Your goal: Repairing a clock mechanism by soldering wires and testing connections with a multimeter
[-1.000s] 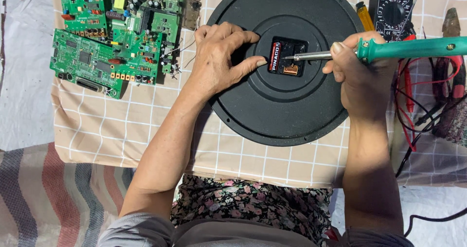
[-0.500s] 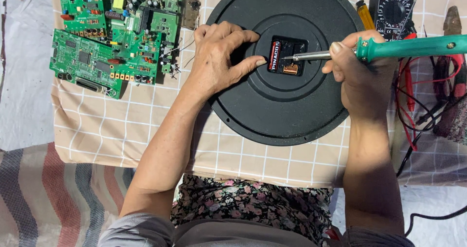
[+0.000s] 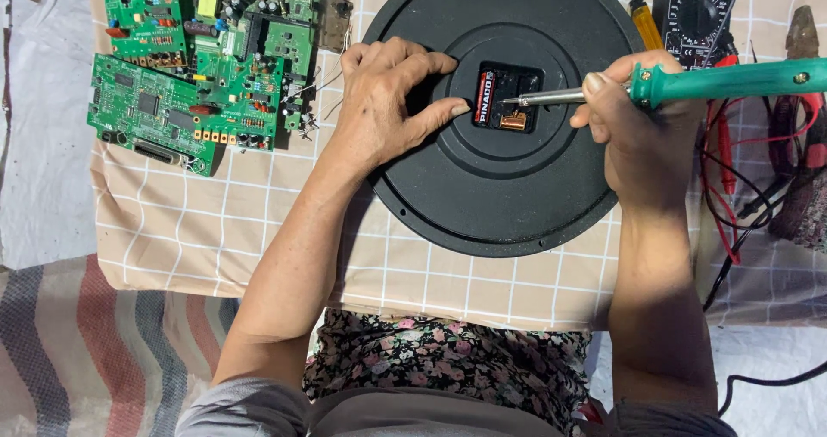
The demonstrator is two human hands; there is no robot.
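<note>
While left hand (image 3: 379,110) presses the black disc (image 3: 508,204), right hand (image 3: 642,123) clenched around soldering iron (image 3: 715,82).

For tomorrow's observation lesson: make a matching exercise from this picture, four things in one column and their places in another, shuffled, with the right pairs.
Things:
1. Circuit boards
2. Soldering iron
3. Battery
4. Multimeter

Places:
A. top right, on the cloth
B. in the right hand
C. top left, on the cloth
D. in the middle of the black disc, by the left hand

Pairs: 1-C, 2-B, 3-D, 4-A
</note>
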